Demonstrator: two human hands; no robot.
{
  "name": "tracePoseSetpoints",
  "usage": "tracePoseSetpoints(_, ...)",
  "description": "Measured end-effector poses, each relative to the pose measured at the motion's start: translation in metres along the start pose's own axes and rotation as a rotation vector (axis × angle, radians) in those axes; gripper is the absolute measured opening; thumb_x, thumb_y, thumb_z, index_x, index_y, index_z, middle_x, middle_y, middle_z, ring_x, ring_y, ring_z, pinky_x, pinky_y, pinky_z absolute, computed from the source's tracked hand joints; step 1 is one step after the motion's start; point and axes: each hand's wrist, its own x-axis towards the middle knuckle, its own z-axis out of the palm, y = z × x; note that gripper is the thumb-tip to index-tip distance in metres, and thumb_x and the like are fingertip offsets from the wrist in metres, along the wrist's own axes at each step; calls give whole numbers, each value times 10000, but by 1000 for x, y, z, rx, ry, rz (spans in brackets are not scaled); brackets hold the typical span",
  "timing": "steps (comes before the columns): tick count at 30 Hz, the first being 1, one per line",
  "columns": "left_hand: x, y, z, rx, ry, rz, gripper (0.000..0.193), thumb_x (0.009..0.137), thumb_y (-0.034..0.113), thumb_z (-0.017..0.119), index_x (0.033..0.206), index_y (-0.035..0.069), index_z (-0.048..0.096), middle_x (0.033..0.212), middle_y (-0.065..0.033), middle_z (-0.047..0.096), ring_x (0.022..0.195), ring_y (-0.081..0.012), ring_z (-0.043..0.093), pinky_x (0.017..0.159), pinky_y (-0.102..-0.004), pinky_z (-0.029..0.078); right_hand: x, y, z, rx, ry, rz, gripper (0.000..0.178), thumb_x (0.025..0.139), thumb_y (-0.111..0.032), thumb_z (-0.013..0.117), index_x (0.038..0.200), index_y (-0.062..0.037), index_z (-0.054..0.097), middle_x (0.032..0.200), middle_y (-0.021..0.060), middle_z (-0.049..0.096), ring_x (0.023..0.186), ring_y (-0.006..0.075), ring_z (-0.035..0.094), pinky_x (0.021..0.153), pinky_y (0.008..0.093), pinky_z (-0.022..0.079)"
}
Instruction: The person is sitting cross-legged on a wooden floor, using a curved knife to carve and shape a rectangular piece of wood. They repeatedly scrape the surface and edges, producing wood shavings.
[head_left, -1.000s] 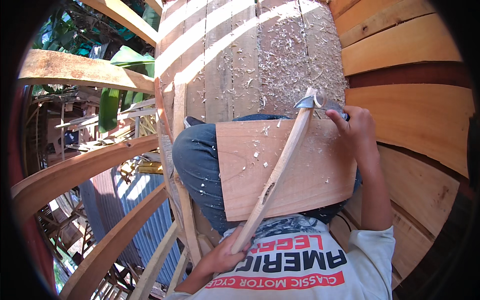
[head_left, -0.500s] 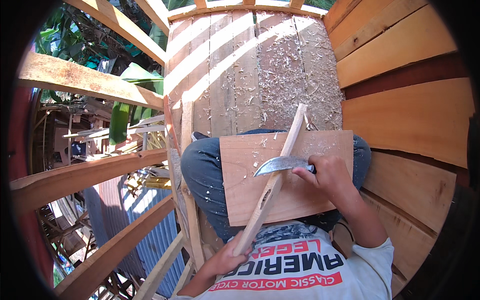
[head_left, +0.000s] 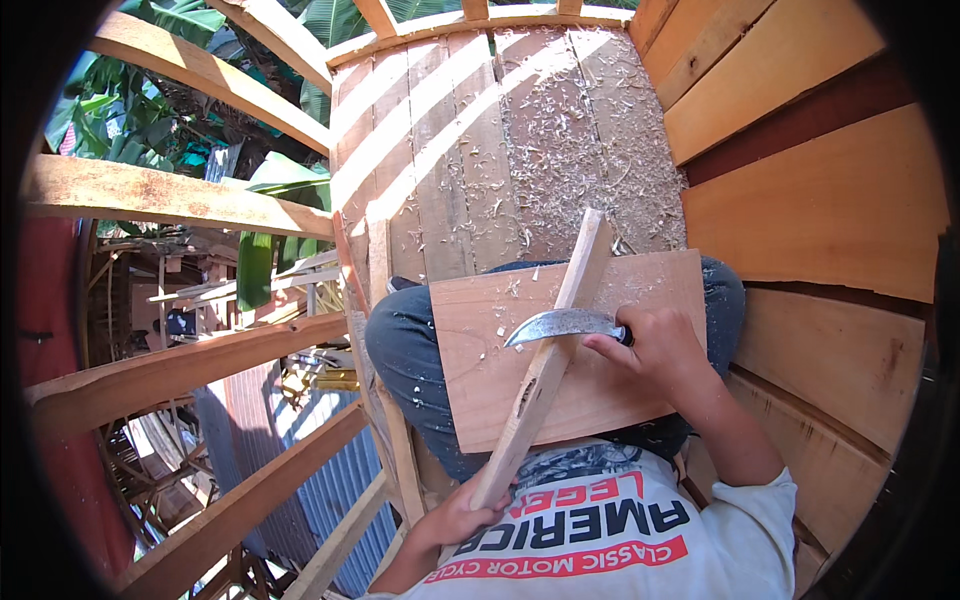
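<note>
With my right hand I grip a knife by its dark handle, most of which my fingers hide. Its broad curved blade lies across a squared wooden stick, pointing left. My left hand is wrapped round the stick's near end, close to my shirt. The stick slants up and away to the right, with a dark elongated slot in its side below the blade. Under it, a flat wooden board rests across my lap, with a few pale chips on it.
Curled wood shavings litter the plank floor ahead. Wooden rails stand along the left, with leaves and corrugated metal sheets beyond. A wall of wooden boards rises close on the right.
The view has turned slightly. Both hands keep their holds, and the blade stays at about the same place on the stick.
</note>
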Motion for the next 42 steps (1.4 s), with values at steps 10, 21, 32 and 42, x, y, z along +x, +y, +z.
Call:
tracePoseSetpoints(10, 9, -6, -22, -398, -173, -100, 662, 626, 60, 570, 1255, -33, 388, 854, -73, 459, 685, -144, 454, 617, -255, 387, -36, 1, 17, 338, 78, -242, 224, 820, -222, 701, 884, -22, 622, 689, 144, 610, 605, 310, 618, 541, 368, 480)
tracePoseSetpoints(21, 15, 2, -14, -362, -156, -89, 644, 650, 82, 579, 1254, -43, 392, 861, -77, 471, 676, -146, 470, 620, -269, 424, -45, 4, 23, 72, 144, -275, 266, 892, -308, 618, 817, -55, 584, 701, 118, 612, 587, 287, 623, 501, 369, 481)
tracePoseSetpoints(32, 17, -1, -17, -273, -173, -79, 640, 664, 60, 539, 1276, -52, 390, 863, -66, 471, 688, -138, 471, 644, -266, 424, -23, 3, 21, -107, 132, -121, 274, 922, -338, 562, 837, -77, 573, 653, 117, 607, 571, 288, 629, 484, 406, 477)
tracePoseSetpoints(42, 16, -9, -19, -240, -163, -72, 635, 658, 70, 530, 1269, -43, 398, 861, -49, 469, 700, -113, 460, 626, -226, 399, 27, 47, -5, -299, 392, 99, 299, 954, -317, 511, 820, -59, 580, 672, 177, 607, 612, 370, 609, 534, 477, 470)
